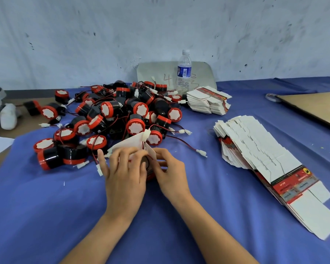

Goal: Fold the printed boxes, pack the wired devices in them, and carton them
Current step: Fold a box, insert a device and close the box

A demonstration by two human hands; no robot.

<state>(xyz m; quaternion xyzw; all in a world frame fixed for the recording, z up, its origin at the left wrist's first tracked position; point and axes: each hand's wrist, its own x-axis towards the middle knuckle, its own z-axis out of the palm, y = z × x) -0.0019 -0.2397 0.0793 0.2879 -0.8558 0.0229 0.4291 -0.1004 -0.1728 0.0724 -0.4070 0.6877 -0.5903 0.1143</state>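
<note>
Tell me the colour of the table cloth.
The cloth is blue, seen best in the head view.

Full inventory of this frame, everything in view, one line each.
wired devices: dozens, black and red, white faces, piled centre-left
flat boxes: fanned stack, white with red print, right
water bottle: one, clear, blue label, upright at back
second box stack: white and red, back, beside the water bottle
open box: one, white inside, between the hands
grey board: one, propped up behind the water bottle
cardboard sheet: one, brown, far right
blue cloth: one, under most items
left hand: one, grips the open box
right hand: one, pinches its flap
</note>
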